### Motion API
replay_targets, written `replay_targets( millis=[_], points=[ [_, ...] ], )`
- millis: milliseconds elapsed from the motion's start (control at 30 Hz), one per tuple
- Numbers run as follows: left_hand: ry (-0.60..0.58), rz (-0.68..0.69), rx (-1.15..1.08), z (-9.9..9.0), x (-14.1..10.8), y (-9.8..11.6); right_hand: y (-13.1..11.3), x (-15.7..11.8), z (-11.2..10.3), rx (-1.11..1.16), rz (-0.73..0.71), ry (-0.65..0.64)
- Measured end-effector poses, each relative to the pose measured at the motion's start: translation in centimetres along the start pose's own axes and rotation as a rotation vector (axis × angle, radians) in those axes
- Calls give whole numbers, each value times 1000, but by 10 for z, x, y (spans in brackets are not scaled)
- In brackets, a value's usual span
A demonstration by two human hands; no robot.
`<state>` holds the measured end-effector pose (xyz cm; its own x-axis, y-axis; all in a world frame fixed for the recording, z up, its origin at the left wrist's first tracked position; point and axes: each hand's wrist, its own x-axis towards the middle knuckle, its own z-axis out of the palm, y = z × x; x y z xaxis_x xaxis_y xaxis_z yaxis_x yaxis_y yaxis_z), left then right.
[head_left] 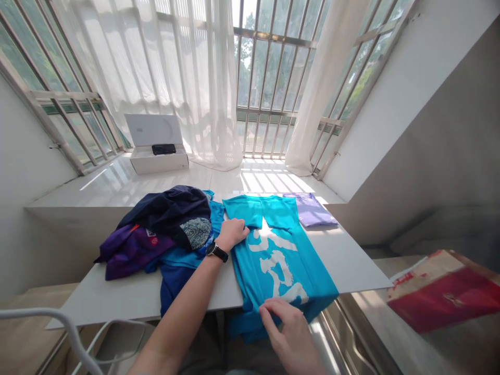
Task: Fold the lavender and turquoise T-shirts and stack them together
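Note:
A turquoise T-shirt with large white lettering lies spread on the white table, its lower end hanging over the front edge. My left hand, with a black watch on the wrist, is closed on the shirt's left side just below the sleeve. Lower down, my right hand pinches the cloth near the table's front edge with thumb and fingers together; the pinched bit is mostly hidden. To the left sits a heap of crumpled clothes, with a dark navy garment over a purple one and blue ones.
A folded lavender garment rests at the table's back right. On the windowsill stands an open white box holding a black object. A red paper bag is at the right. A white curved tube crosses the lower left.

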<state>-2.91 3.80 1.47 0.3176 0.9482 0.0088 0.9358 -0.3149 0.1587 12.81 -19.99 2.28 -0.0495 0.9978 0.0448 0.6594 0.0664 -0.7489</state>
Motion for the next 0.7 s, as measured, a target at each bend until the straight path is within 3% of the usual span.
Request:
replay_targets(
  millis=[233, 300, 400, 467, 600, 700],
  points=[
    [90, 14, -68, -3, 1, 4, 4, 14, 0, 224, 115, -161],
    [108, 21, -89, -4, 0, 5, 6, 18, 6, 330, 147, -125],
    [125, 26, -119, -6, 0, 6, 7, 36, 17, 435, 189, 45],
    [134, 24, -134, -7, 0, 7, 5, 57, 22, 379, 199, 83],
    [145, 19, -154, -6, 1, 5, -4, 102, 28, 141, 172, 18],
    [143, 14, -161, -5, 2, 2, -12, 118, 33, 110, 105, -28]
  ],
)
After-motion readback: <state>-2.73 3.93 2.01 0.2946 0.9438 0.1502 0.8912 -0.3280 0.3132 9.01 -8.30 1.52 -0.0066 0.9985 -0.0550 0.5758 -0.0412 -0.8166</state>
